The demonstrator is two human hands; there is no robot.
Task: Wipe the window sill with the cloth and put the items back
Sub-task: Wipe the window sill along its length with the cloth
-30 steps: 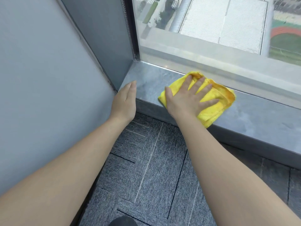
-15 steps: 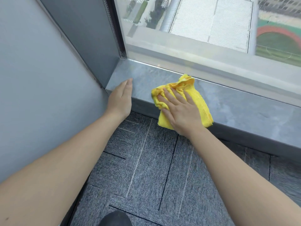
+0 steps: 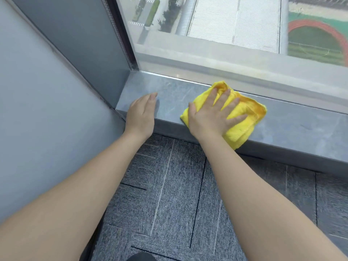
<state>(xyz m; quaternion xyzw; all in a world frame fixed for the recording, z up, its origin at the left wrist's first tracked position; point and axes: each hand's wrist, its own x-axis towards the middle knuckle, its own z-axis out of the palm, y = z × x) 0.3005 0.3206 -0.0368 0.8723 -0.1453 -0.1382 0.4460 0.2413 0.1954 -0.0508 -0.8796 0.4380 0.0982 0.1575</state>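
Note:
A folded yellow cloth [image 3: 246,117] lies on the grey stone window sill [image 3: 293,129], reaching from the glass to the front edge. My right hand [image 3: 212,113] presses flat on the cloth's left part, fingers spread. My left hand [image 3: 143,113] rests flat on the sill's front edge near its left corner, fingers together, holding nothing. A bare strip of sill separates the two hands. No other items are on the visible sill.
A grey wall panel [image 3: 47,110] and a dark window frame [image 3: 120,34] close off the sill at the left. The window glass [image 3: 226,25] rises right behind the sill. Grey carpet tiles [image 3: 178,194] cover the floor below.
My right hand has swept the cloth back to the right and up against the glass, and the cloth now lies spread flatter. My left hand stays at the sill's left end.

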